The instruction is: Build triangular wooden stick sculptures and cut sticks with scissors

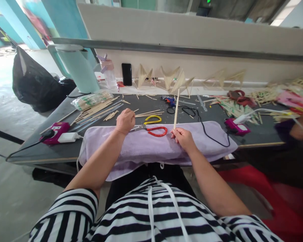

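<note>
My right hand [183, 138] pinches a pale wooden stick [177, 109] at its lower end, the rest pointing up and away from me. It may be more than one thin stick held together; I cannot tell. My left hand [126, 120] is closed above the lilac towel [146, 148], and whatever lies inside its fingers is hidden. Scissors [158, 131] with one red and one yellow handle lie between my hands, their blades pointing toward my left wrist. Loose wooden sticks [148, 113] are scattered just beyond.
A glue gun [169, 101] trails a black cord over the towel. Magenta power adapters [56, 132] sit at left and right. Against the wall stand a phone [126, 74], several stick frames [170, 79], and a mint jug [77, 69]. Another person's arm [301, 124] is at right.
</note>
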A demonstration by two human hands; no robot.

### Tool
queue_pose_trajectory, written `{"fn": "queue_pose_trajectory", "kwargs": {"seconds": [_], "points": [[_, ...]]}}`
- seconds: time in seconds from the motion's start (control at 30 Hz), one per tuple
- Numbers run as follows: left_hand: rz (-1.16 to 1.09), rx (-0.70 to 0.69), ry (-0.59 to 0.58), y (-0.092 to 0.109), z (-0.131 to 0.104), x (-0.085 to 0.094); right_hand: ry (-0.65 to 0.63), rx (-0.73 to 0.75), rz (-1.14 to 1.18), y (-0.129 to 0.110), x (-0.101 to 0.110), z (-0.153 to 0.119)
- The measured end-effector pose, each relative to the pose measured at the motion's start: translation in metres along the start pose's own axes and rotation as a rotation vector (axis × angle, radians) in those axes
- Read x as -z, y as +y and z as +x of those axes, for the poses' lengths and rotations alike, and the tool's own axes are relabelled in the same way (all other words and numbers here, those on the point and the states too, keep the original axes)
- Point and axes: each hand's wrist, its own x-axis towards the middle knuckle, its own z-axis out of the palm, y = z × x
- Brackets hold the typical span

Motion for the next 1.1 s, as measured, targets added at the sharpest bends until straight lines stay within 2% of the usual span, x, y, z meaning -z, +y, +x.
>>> {"fn": "queue_pose_trajectory", "kwargs": {"seconds": [0.4, 1.1], "points": [[-0.008, 0.006, 0.066, -0.0029, 0.0006, 0.0001, -0.015, 0.031, -0.013, 0.0058, 0.0005, -0.0001], [-0.045, -0.007, 0.059, -0.0012, -0.0001, 0.0035, -0.051, 0.033, -0.041, 0.0020, 0.0009, -0.0005]]}}
